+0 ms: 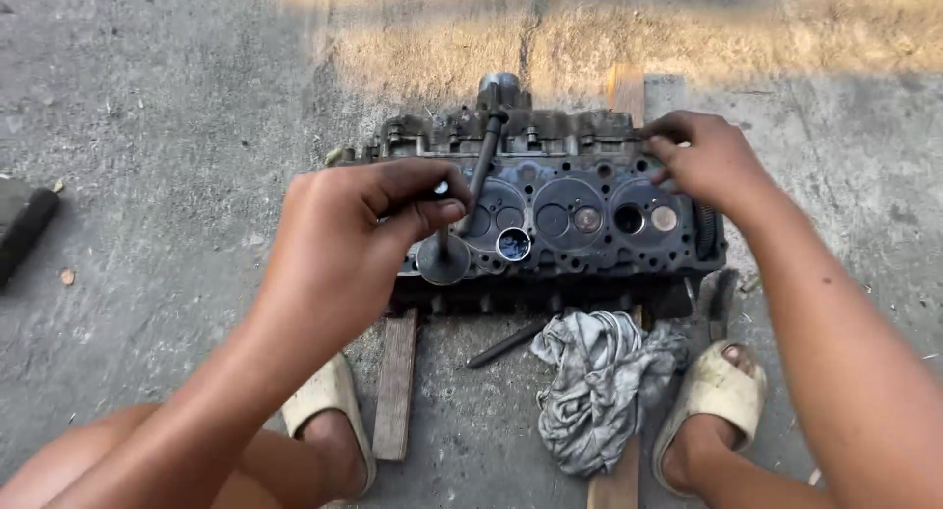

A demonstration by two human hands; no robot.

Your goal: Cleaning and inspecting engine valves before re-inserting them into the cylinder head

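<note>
A dark, greasy engine cylinder head (pixel 580 244) lies on the concrete ground, its round combustion chambers and valve holes facing up. My left hand (pixel 363 229) is closed around the stem of an engine valve (pixel 444 258), whose round head hangs over the left end of the cylinder head. A long black tool (pixel 486 150) leans up from the same spot. My right hand (pixel 702 160) rests on the far right corner of the cylinder head, fingers pressing on its top edge.
Two wooden strips (pixel 396 386) lie under the cylinder head. A crumpled grey rag (pixel 599 386) and a dark metal rod (pixel 506 344) lie in front of it. My feet in pale sandals (pixel 717 391) flank the rag. A dark object (pixel 25 224) sits at far left.
</note>
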